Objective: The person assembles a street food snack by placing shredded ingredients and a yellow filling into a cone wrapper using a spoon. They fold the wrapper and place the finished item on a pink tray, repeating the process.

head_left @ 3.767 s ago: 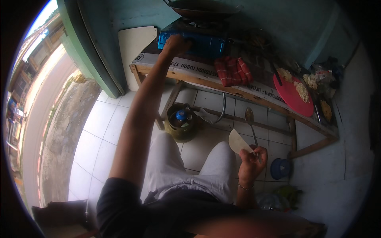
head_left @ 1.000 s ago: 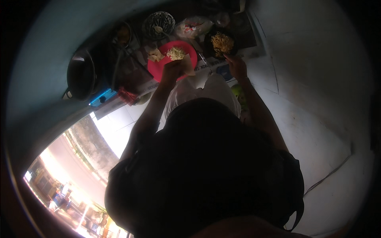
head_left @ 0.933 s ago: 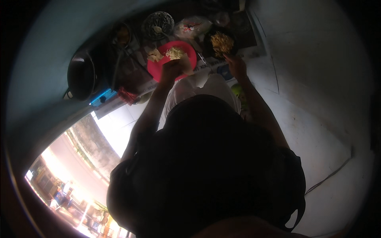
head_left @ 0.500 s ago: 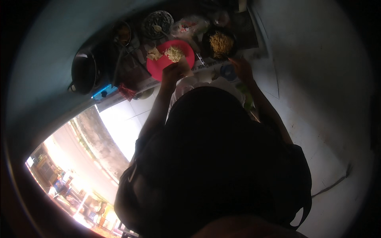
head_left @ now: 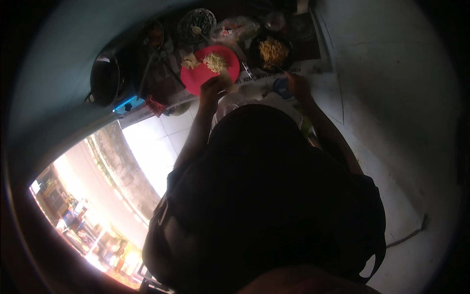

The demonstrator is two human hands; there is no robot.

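Note:
On a pink plate lie a heap of pale shredded food and a folded tan piece. At the plate's near right edge, my left hand is closed on a thin pale flat sheet, with most of its fingers in shadow. To the right stands a dark bowl of yellowish-brown noodles. My right hand, just beyond its near right rim, grips a thin-handled utensil that points into the noodles. The utensil's head is hidden there.
A black pot stands at the far left. Behind the plate are a patterned dish with a spoon and a clear plastic bag. A red cloth-like item hangs at the counter's near edge. A blue round item sits below the bowl.
My right hand has drawn slightly back from the bowl, and more of the utensil's handle shows. My left hand still holds the sheet by the plate. The view has shifted slightly.

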